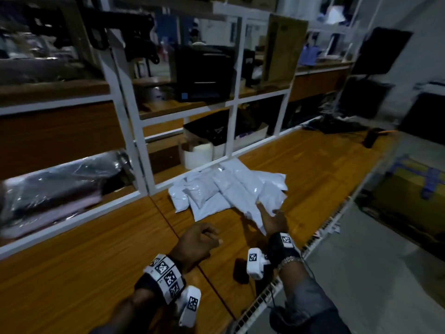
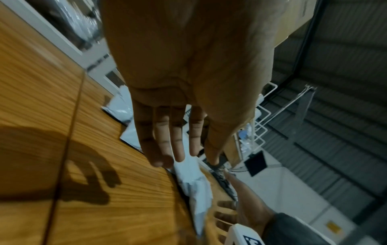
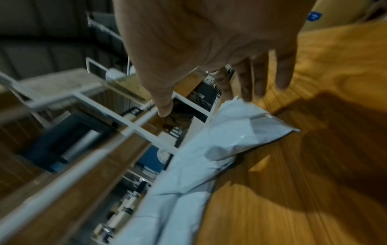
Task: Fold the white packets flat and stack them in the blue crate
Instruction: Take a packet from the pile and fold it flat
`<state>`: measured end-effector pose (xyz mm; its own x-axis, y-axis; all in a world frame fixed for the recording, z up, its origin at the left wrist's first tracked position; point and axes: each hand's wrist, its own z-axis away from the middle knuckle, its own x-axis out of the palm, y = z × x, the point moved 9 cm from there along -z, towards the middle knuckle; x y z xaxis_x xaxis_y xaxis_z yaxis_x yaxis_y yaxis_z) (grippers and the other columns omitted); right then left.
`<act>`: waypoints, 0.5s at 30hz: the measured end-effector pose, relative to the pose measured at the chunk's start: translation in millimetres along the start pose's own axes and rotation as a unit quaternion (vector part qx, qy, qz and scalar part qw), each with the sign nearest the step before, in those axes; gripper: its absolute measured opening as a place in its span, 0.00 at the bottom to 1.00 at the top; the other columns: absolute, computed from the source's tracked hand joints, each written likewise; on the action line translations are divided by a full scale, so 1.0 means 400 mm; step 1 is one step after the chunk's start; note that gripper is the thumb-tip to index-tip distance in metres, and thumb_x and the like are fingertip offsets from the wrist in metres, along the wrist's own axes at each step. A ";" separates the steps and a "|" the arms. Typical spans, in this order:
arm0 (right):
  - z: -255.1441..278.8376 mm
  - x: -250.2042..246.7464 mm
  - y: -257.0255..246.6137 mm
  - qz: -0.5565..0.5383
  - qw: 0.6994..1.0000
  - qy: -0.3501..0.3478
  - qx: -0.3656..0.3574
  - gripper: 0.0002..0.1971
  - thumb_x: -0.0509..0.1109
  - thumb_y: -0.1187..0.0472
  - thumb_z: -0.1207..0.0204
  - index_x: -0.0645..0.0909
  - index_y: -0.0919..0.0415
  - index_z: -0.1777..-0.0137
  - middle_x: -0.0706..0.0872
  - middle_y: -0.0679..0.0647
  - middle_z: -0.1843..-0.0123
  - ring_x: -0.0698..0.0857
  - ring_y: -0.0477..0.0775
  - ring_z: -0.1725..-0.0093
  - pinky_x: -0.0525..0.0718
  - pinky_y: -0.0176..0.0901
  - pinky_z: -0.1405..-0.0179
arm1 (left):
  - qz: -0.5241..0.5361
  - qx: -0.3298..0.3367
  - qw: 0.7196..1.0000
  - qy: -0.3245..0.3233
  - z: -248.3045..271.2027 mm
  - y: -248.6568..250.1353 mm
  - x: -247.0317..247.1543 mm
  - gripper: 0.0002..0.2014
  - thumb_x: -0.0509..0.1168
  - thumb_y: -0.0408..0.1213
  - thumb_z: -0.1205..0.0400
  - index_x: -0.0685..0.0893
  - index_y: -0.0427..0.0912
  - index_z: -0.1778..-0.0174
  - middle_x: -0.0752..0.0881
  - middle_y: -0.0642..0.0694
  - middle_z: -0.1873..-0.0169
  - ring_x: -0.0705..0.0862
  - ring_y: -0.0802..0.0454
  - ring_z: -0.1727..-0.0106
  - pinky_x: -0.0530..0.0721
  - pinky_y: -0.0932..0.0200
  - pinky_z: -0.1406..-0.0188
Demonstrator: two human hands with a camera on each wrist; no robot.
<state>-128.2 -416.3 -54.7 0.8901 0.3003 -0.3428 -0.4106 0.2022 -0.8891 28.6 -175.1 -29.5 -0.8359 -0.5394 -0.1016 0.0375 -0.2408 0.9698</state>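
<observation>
A loose pile of several white packets (image 1: 228, 189) lies on the wooden table (image 1: 96, 249) against the white shelf frame. My right hand (image 1: 272, 213) reaches onto the pile's near right edge, fingers straight, with the index finger lying on a packet. In the right wrist view that hand (image 3: 213, 102) hovers with spread fingers just above a crumpled packet (image 3: 209, 157). My left hand (image 1: 199, 239) hangs over bare wood nearer to me, holding nothing; its fingers (image 2: 178, 149) hang relaxed, short of the packets (image 2: 194, 187). A blurred blue crate-like shape (image 1: 431, 179) sits low at the far right.
The white shelf frame (image 1: 134, 131) runs along the back of the table, with wrapped bundles and a white roll (image 1: 197, 155) behind it. A white wire rail (image 1: 322, 235) marks the table's right edge, with floor beyond. A dark cylinder (image 1: 370, 138) stands far right.
</observation>
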 end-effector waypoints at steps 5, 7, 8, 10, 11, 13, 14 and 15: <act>-0.132 0.046 0.028 0.163 0.986 -0.003 0.039 0.65 0.69 0.19 0.36 0.54 0.65 0.12 0.59 0.67 0.12 0.65 0.70 0.16 0.64 0.63 0.18 | 0.001 -0.034 0.999 0.019 -0.007 -0.023 -0.033 0.15 0.80 0.32 0.24 0.86 0.35 0.45 0.87 0.35 0.52 0.86 0.44 0.59 0.87 0.45 0.57; -0.157 0.065 0.034 0.185 0.982 -0.007 0.046 0.63 0.73 0.24 0.33 0.51 0.65 0.11 0.57 0.69 0.12 0.63 0.70 0.16 0.62 0.63 0.19 | -0.023 -0.040 0.998 0.037 0.004 -0.027 -0.054 0.14 0.80 0.32 0.23 0.86 0.35 0.44 0.87 0.32 0.51 0.87 0.46 0.60 0.87 0.50 0.60; -0.164 0.072 0.031 0.191 0.980 -0.005 0.046 0.62 0.75 0.27 0.32 0.50 0.65 0.11 0.57 0.69 0.13 0.63 0.70 0.16 0.63 0.63 0.19 | -0.041 -0.043 0.997 0.048 0.008 -0.030 -0.068 0.14 0.80 0.33 0.23 0.86 0.35 0.45 0.88 0.32 0.50 0.87 0.47 0.61 0.86 0.53 0.63; -0.164 0.077 0.025 0.205 0.978 -0.005 0.047 0.59 0.77 0.32 0.32 0.51 0.62 0.11 0.59 0.69 0.14 0.64 0.71 0.17 0.65 0.64 0.21 | -0.067 -0.042 0.995 0.053 0.016 -0.033 -0.088 0.13 0.79 0.35 0.23 0.87 0.36 0.45 0.89 0.32 0.50 0.88 0.48 0.63 0.87 0.52 0.65; -0.176 0.089 0.036 0.200 0.979 -0.005 0.043 0.58 0.77 0.33 0.32 0.53 0.62 0.11 0.60 0.69 0.15 0.65 0.72 0.18 0.67 0.65 0.22 | -0.071 -0.040 0.995 0.053 0.019 -0.036 -0.096 0.13 0.79 0.35 0.22 0.87 0.36 0.45 0.89 0.31 0.50 0.88 0.49 0.63 0.88 0.51 0.64; -0.196 0.095 0.059 0.172 0.984 -0.002 0.051 0.60 0.82 0.33 0.43 0.62 0.60 0.15 0.69 0.69 0.20 0.73 0.73 0.24 0.75 0.66 0.28 | -0.081 -0.044 0.994 0.065 0.030 -0.040 -0.114 0.12 0.78 0.34 0.22 0.87 0.35 0.45 0.89 0.30 0.51 0.87 0.49 0.63 0.87 0.49 0.62; -0.191 0.092 0.065 0.152 0.987 -0.002 0.060 0.62 0.85 0.32 0.53 0.67 0.59 0.19 0.75 0.68 0.24 0.78 0.73 0.30 0.80 0.65 0.33 | -0.085 -0.047 0.993 0.073 0.037 -0.040 -0.122 0.12 0.78 0.33 0.21 0.87 0.35 0.45 0.89 0.30 0.51 0.86 0.48 0.63 0.85 0.50 0.62; -0.194 0.084 0.071 0.123 0.991 0.008 0.060 0.62 0.87 0.33 0.60 0.71 0.59 0.24 0.79 0.68 0.28 0.82 0.73 0.35 0.83 0.64 0.38 | -0.081 -0.050 0.992 0.080 0.044 -0.039 -0.131 0.12 0.77 0.33 0.21 0.87 0.35 0.44 0.89 0.31 0.52 0.86 0.45 0.63 0.84 0.50 0.63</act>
<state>-94.7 -472.8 -114.9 0.7628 0.3401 -0.5500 -0.6351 0.2337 -0.7362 62.2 -128.8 -35.4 -0.7387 -0.6060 -0.2952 -0.0283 -0.4096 0.9118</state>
